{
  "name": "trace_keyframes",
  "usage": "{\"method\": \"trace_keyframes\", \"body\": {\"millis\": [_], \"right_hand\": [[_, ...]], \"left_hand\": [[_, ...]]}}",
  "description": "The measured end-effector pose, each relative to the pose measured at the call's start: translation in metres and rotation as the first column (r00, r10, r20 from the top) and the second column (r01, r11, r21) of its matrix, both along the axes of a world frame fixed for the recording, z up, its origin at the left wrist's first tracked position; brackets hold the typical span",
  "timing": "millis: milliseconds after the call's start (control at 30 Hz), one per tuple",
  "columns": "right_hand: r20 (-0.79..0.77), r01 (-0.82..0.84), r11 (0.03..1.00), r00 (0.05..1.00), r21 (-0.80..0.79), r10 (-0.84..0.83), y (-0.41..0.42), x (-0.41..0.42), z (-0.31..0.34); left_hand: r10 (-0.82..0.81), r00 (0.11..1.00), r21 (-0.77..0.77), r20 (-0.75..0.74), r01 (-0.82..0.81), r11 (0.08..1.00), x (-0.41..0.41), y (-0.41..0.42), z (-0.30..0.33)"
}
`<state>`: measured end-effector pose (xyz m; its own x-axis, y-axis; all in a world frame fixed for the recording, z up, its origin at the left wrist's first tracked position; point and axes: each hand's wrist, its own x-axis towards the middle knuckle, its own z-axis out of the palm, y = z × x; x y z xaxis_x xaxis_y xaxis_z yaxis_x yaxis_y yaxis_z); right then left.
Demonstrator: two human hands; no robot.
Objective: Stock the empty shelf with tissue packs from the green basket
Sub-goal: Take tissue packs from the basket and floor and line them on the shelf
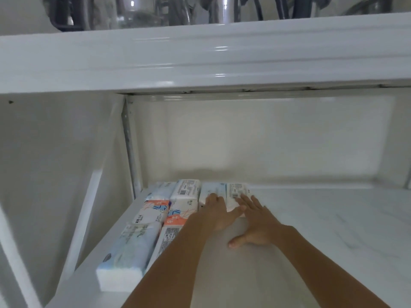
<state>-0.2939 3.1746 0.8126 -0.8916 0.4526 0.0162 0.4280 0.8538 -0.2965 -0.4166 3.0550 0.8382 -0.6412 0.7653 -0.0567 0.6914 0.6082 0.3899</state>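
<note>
Hands on tissue packs at the shelf's back

Left hand [216,211] and right hand [255,221], fingers straight, press two packs [224,192] against the rear wall; bare shelf [333,230] fills the frame's right.

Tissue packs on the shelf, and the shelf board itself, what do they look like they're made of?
Tissue packs: seemingly thin printed plastic film over soft paper; the wrap shines, with barcodes and patterns showing. Shelf board: hard, smooth white surface with faint grey marble-like veining, probably laminate or painted metal; unclear which.
</note>
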Motion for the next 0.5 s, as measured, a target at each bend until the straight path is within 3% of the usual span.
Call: {"method": "trace_keyframes", "body": {"millis": [100,267,500], "right_hand": [[-0.069,0.043,0.999,0.997,0.025,-0.041,-0.01,0.01,-0.002],[-0.108,0.243,0.967,0.966,0.073,-0.234,-0.06,0.035,-0.007],[-0.239,0.192,0.952,0.962,0.238,-0.134,-0.158,0.082,-0.017]], "left_hand": [[-0.051,0.998,0.122,0.043,0.046,0.992,-0.002,-0.009,-0.001],[-0.191,0.97,0.295,-0.147,0.228,0.928,0.029,-0.041,0.007],[-0.191,0.935,0.42,-0.299,0.309,0.854,0.104,-0.119,0.001]]}}
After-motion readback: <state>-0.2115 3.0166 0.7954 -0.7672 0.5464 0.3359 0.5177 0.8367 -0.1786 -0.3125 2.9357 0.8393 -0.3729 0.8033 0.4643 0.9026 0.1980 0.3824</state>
